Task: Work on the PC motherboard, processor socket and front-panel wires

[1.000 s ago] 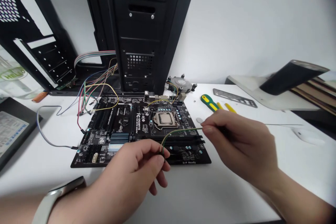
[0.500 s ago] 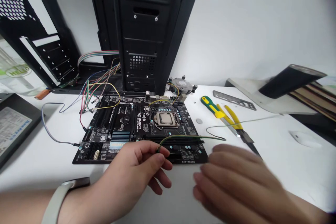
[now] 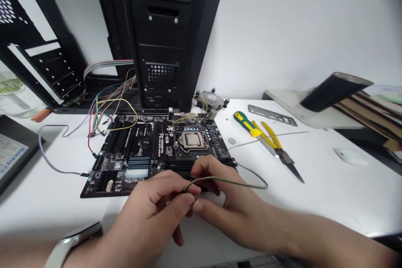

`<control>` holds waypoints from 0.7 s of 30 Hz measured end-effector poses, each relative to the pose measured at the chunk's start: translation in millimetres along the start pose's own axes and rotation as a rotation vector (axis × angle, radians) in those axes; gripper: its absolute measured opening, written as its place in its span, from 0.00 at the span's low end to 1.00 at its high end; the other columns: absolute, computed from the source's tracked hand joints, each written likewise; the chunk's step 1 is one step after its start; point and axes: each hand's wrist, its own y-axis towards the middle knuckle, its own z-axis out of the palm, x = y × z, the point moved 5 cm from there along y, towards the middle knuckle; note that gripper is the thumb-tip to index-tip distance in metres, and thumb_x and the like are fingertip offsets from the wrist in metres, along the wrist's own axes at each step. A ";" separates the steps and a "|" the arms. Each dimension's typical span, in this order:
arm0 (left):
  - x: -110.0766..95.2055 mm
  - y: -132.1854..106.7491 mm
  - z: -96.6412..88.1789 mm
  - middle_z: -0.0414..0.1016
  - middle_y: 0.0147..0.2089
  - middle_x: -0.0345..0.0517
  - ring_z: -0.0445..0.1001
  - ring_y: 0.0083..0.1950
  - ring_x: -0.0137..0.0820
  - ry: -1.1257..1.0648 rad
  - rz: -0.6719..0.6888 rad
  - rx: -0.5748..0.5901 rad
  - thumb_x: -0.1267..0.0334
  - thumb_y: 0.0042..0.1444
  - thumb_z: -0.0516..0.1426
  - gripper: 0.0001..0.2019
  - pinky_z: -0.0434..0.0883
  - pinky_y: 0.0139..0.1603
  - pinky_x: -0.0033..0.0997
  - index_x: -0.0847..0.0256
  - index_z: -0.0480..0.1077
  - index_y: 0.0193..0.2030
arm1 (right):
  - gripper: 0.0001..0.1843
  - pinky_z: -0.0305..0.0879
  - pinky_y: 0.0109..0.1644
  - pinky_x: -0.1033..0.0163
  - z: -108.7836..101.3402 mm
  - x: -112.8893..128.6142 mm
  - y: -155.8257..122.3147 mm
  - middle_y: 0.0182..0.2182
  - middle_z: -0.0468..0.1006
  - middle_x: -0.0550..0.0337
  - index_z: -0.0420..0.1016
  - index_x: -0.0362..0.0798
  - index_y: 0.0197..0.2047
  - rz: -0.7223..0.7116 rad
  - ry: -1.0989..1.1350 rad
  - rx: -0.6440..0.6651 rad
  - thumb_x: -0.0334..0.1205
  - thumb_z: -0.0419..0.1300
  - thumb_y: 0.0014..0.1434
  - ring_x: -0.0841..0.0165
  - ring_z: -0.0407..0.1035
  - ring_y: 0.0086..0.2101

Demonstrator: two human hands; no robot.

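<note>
Over the front edge of the motherboard (image 3: 144, 143), my left hand (image 3: 150, 205) pinches one end of a thin green wire (image 3: 238, 183) between thumb and forefinger. From there the wire arches right, loops back and trails across the table toward the pliers. Close beside those fingertips is my right hand (image 3: 232, 205), its thumb apart from its curved fingers. I see nothing gripped in it, though its fingertips are partly hidden. The motherboard lies flat, its processor (image 3: 192, 139) showing in the open socket.
A black computer case (image 3: 163, 50) stands behind the board, with coloured wires (image 3: 108, 104) running from it. A fan cooler (image 3: 212, 99) sits beside the case. To the right lie a screwdriver (image 3: 246, 123), pliers (image 3: 279, 146), a metal plate (image 3: 273, 115) and a white mouse (image 3: 350, 157).
My right hand has moved left, up against my left fingertips. The wire's loop has shifted lower. My left hand still pinches the wire end, and the whole view has shifted slightly.
</note>
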 end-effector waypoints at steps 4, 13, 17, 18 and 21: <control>4.0 -1.2 2.1 0.69 0.31 0.41 0.64 0.18 0.19 0.031 -0.107 0.042 0.56 0.49 0.56 0.12 0.65 0.17 0.20 0.64 0.71 0.26 | 0.16 0.67 0.32 0.69 -1.0 3.5 1.0 0.34 0.75 0.59 0.68 0.49 0.50 -0.070 0.113 0.001 0.34 0.60 0.58 0.73 0.69 0.32; 17.4 -2.6 5.2 0.66 0.21 0.36 0.65 0.23 0.23 0.033 -0.246 0.127 0.56 0.49 0.54 0.11 0.64 0.25 0.23 0.61 0.66 0.24 | 0.06 0.63 0.28 0.72 -1.5 -1.1 8.4 0.29 0.75 0.61 0.80 0.46 0.35 -0.013 0.294 0.100 0.30 0.66 0.52 0.77 0.65 0.27; 20.8 -3.7 6.7 0.68 0.21 0.35 0.66 0.25 0.24 0.023 -0.293 0.144 0.58 0.47 0.57 0.08 0.65 0.29 0.24 0.61 0.67 0.28 | 0.02 0.64 0.30 0.71 -2.0 -5.4 7.8 0.29 0.75 0.60 0.80 0.45 0.32 0.013 0.298 0.105 0.33 0.65 0.55 0.76 0.68 0.29; 20.2 -3.7 7.1 0.68 0.21 0.35 0.67 0.25 0.24 0.007 -0.291 0.143 0.59 0.46 0.57 0.07 0.65 0.29 0.24 0.61 0.66 0.28 | 0.02 0.64 0.30 0.71 -2.7 -5.1 7.7 0.29 0.76 0.60 0.80 0.45 0.31 0.000 0.267 0.096 0.31 0.64 0.54 0.76 0.68 0.29; 18.6 -3.0 8.0 0.68 0.21 0.34 0.67 0.24 0.24 -0.031 -0.268 0.129 0.62 0.45 0.56 0.06 0.65 0.29 0.24 0.60 0.67 0.31 | 0.05 0.63 0.30 0.72 -3.6 -3.5 7.7 0.28 0.75 0.61 0.79 0.45 0.30 -0.021 0.188 0.071 0.28 0.62 0.54 0.77 0.67 0.28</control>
